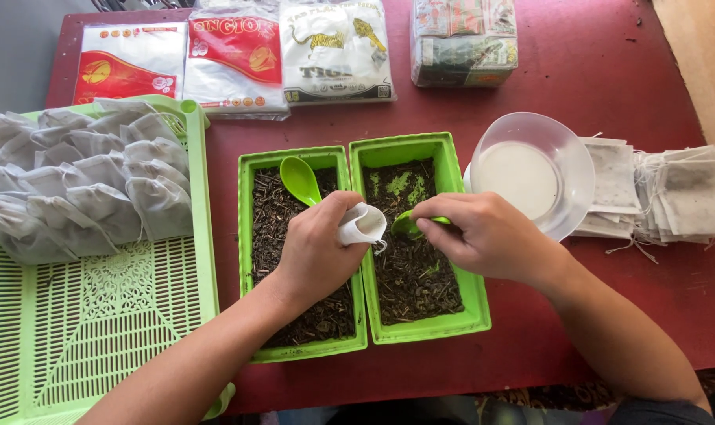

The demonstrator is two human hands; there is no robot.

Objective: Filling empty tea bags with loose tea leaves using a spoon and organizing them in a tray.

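1. Leftmost, a pale green slatted tray (27,330) lies on the red desk (593,86), its upper half packed with filled grey-white filter bags (90,181); roughly a dozen and a half show, and the exact count is hard to tell where they overlap.
2. Behind it, along the far edge of the desk, three flat sealed packets (235,59) lie side by side, with one wrapped bundle of boxes (463,39) to their right.
3. Centrally, two green rectangular tubs hold loose dark tea leaves. The left tub (251,260) has a spare green spoon (301,179) resting in it.
4. Over that tub, the left hand (318,252) is closed around one small white filter bag (363,223), its mouth held open toward the right.
5. Over the right tub (471,303), the right hand (483,232) pinches a second green scoop (408,226), its bowl just beside the bag's mouth.
6. Judging by this, the step in hand is filling one bag with leaves; the next move calls for tipping the scoop steadily into the narrow opening without spilling.
7. Rightward, one clear plastic bowl (566,149) sits tilted, touching a stack of flat empty bags (672,197), too many to count.
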